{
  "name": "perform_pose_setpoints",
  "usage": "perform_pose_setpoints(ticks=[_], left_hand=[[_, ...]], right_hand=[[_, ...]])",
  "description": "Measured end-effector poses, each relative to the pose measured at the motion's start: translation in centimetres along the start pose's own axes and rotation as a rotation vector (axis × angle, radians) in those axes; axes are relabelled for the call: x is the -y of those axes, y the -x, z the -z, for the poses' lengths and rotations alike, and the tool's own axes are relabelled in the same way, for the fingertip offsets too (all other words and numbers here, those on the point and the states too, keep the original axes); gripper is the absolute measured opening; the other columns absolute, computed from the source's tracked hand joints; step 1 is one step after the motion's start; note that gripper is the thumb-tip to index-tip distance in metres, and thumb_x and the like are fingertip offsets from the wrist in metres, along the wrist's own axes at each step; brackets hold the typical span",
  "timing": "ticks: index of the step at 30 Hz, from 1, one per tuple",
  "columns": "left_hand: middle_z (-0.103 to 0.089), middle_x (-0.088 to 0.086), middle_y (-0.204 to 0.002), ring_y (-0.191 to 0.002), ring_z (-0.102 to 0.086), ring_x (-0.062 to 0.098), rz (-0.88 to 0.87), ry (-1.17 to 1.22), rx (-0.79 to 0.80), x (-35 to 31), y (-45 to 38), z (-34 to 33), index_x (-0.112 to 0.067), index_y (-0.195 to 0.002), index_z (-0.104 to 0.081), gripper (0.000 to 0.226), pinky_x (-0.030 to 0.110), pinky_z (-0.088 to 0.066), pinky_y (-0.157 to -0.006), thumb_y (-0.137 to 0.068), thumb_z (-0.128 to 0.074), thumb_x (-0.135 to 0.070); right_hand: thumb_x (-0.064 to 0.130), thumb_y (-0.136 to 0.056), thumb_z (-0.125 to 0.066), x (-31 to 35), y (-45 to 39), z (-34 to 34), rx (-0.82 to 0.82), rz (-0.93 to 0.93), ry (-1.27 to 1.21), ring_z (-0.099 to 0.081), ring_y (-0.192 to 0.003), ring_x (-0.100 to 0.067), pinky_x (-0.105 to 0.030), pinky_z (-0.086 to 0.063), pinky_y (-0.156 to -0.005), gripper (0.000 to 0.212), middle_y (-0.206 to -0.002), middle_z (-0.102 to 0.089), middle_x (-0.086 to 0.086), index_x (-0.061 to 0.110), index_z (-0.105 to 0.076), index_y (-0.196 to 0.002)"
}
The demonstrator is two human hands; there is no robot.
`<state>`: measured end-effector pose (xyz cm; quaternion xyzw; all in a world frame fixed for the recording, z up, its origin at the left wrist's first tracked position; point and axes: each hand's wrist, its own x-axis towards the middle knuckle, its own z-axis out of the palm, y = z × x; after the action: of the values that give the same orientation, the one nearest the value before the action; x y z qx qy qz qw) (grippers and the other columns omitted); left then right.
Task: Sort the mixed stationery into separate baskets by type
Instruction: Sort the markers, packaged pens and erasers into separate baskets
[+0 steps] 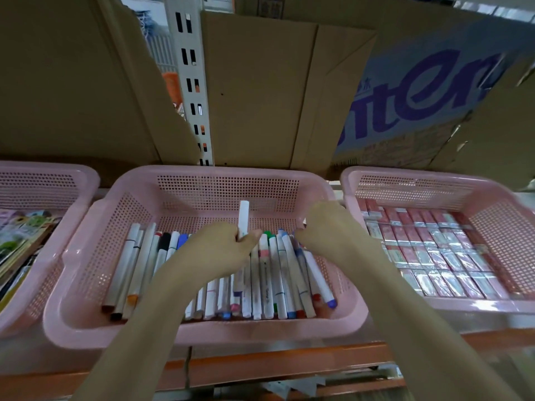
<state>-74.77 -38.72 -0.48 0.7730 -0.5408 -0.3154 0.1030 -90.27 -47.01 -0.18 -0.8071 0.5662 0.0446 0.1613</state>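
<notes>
A pink perforated basket in the middle holds a row of several markers, mostly white with coloured caps. My left hand is over the markers and grips one white marker that stands upright out of my fist. My right hand hovers at the right end of the marker row with its fingers curled down; what they touch is hidden. A second pink basket on the right is filled with red and clear-wrapped small boxes. A third pink basket on the left holds books or booklets.
The baskets stand side by side on an orange-edged shelf. Cardboard boxes lean close behind them, one with blue lettering. A slotted metal shelf upright rises behind the middle basket.
</notes>
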Motion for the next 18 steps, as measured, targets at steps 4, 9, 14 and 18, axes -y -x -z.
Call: perform_pose_setpoints(ticks=[4, 9, 14, 18], left_hand=[[-0.033, 0.003, -0.056, -0.051, -0.033, 0.017, 0.046, 0.005, -0.015, 1.7, -0.2, 0.3, -0.012, -0.060, -0.033, 0.052, 0.027, -0.025, -0.050, -0.096, -0.037, -0.051], [-0.039, 0.004, -0.058, -0.054, -0.038, 0.018, 0.069, -0.004, -0.016, 2.2, 0.1, -0.4, -0.012, -0.059, -0.037, 0.055, 0.029, -0.031, -0.056, -0.095, -0.034, -0.054], [-0.034, 0.002, -0.052, -0.047, -0.033, 0.015, 0.082, 0.015, -0.014, 1.7, 0.5, -0.2, -0.013, -0.056, -0.034, 0.055, 0.026, -0.029, -0.049, -0.095, -0.040, -0.051], [-0.036, 0.002, -0.053, -0.046, -0.035, 0.013, 0.085, -0.030, 0.032, 0.3, 0.4, -0.6, -0.013, -0.056, -0.036, 0.054, 0.025, -0.028, -0.046, -0.094, -0.043, -0.051]], right_hand=[[0.025, -0.089, -0.057, 1.3, -0.3, -0.8, 0.029, 0.091, 0.004, -0.059, -0.083, -0.021, -0.028, -0.049, -0.067, 0.020, -0.092, -0.061, -0.004, 0.014, -0.058, -0.106], [0.013, -0.090, -0.051, 1.2, -0.2, -1.7, 0.070, 0.030, 0.091, -0.061, -0.079, -0.022, -0.032, -0.052, -0.068, 0.010, -0.085, -0.059, -0.004, 0.010, -0.059, -0.095], [0.011, -0.088, -0.053, 0.3, 0.6, -1.3, 0.066, -0.023, 0.052, -0.056, -0.071, -0.016, -0.028, -0.048, -0.062, 0.011, -0.076, -0.051, 0.001, 0.016, -0.047, -0.081], [0.011, -0.085, -0.056, 0.3, 0.3, -2.2, 0.048, -0.074, 0.005, -0.060, -0.073, -0.019, -0.035, -0.056, -0.072, 0.006, -0.074, -0.054, 0.001, 0.016, -0.052, -0.084]])
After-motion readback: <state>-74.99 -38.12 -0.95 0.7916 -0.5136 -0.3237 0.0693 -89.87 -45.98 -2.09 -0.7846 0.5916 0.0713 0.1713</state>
